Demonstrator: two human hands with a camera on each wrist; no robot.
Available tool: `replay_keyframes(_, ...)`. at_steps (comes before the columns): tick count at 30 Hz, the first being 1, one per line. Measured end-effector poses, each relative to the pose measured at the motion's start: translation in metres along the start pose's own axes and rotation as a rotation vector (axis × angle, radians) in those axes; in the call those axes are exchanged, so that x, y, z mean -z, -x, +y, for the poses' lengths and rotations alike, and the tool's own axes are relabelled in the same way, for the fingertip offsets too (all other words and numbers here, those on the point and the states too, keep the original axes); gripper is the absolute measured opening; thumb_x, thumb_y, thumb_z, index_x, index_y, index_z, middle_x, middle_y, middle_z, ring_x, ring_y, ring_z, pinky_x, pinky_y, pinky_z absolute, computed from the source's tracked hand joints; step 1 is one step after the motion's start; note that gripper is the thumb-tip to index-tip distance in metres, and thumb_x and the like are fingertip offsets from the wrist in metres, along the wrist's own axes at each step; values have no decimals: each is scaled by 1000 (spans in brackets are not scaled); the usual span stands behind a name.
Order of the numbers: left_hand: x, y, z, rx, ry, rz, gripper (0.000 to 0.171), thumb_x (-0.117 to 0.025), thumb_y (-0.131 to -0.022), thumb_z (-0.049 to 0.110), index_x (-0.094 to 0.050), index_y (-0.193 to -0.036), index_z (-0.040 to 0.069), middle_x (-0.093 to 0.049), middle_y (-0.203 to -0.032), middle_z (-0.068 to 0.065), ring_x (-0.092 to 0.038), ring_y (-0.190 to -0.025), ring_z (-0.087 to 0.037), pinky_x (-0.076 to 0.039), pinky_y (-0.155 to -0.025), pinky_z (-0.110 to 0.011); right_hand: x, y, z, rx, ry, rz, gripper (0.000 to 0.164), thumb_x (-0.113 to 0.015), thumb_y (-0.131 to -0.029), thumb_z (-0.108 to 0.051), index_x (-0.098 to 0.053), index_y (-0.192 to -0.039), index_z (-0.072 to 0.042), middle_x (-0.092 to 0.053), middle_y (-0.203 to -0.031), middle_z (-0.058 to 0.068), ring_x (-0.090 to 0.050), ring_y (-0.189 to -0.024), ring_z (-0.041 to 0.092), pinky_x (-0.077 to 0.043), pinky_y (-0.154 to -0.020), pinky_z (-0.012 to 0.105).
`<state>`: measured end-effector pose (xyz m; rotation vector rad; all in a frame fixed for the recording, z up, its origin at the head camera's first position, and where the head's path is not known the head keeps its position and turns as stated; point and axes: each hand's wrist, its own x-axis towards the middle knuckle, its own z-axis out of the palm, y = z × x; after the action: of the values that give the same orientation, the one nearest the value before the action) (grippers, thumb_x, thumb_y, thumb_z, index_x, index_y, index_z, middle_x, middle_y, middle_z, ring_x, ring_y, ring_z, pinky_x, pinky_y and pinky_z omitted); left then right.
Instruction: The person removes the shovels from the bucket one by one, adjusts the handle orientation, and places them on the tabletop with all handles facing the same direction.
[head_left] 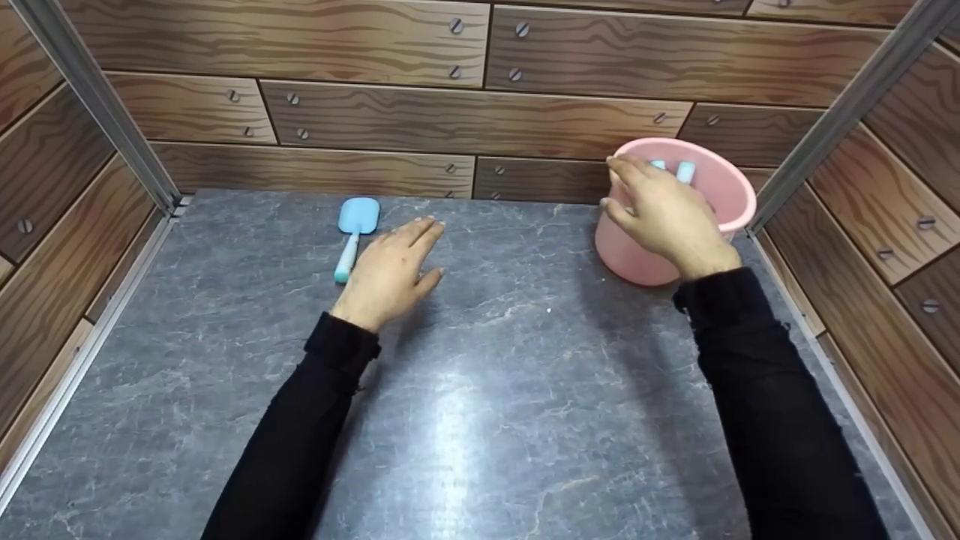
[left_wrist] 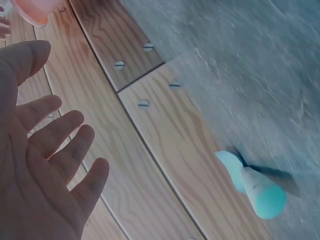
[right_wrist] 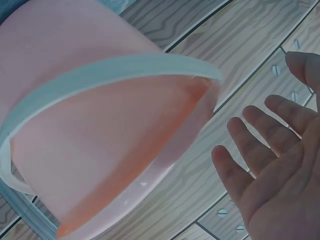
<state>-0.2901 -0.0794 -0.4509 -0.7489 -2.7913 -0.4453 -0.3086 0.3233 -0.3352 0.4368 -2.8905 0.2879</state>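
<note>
A small blue spatula (head_left: 358, 217) with a flat, rounded blade and a pale turquoise handle lies on the floor at the left. Just right of its handle hovers my left hand (head_left: 386, 277), fingers loosely extended and holding nothing. The left wrist view shows the spatula's handle (left_wrist: 265, 197) end-on, apart from the palm. A pink bucket (head_left: 637, 251) stands at the back right, with the ends of two light-blue handles (head_left: 685, 172) showing inside. My right hand (head_left: 667, 214) is over its near left rim, hiding part of the mouth. The right wrist view shows that hand's fingers spread, beside the bucket's rim.
Wood-patterned panels (head_left: 375, 112) with printed screws enclose the back and both sides. Metal rails (head_left: 844, 112) run along the corners and the floor's side edges. The floor (head_left: 487, 360) is grey and marble-patterned, with a bright light reflection in front.
</note>
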Motion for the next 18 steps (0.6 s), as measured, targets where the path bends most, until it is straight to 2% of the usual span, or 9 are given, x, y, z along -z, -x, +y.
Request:
replay_keyframes(4,-2,0,6,-7,6,7,74,-75,-116,37,-48,-179,9,-52,-185,-17,-53,-171,-39,-46,-140,-66,2,-5,4,-4,-7,-27,65,-66,-116,-32,-52,-175,-7,-62,-170,28,-63,-153,52,-55,-121,78)
replay_keyframes(14,-7,2,17,-51,15,2,73,-71,-118,39,-45,-181,10,-51,-185,-17,-52,-171,-40,-43,-143,-67,4,-15,11,1,4,-80,58,-63,-117,-31,-59,-166,-2,-66,-162,30,-63,-152,54,-52,-125,77)
replay_keyframes(16,-7,2,19,-63,14,9,73,-72,-118,39,-46,-180,10,-52,-184,-18,-53,-171,-40,-43,-142,-66,4,-17,10,0,4,-73,51,-61,-117,-31,-64,-158,-1,-70,-155,29,-66,-148,54,-53,-122,77)
replay_keyframes(18,-7,4,21,-74,13,16,73,-72,-118,38,-46,-180,10,-53,-184,-17,-54,-170,-39,-44,-142,-66,4,-19,10,-9,9,-65,45,-59,-117,-31,-66,-150,0,-72,-143,28,-71,-136,53,-56,-113,78)
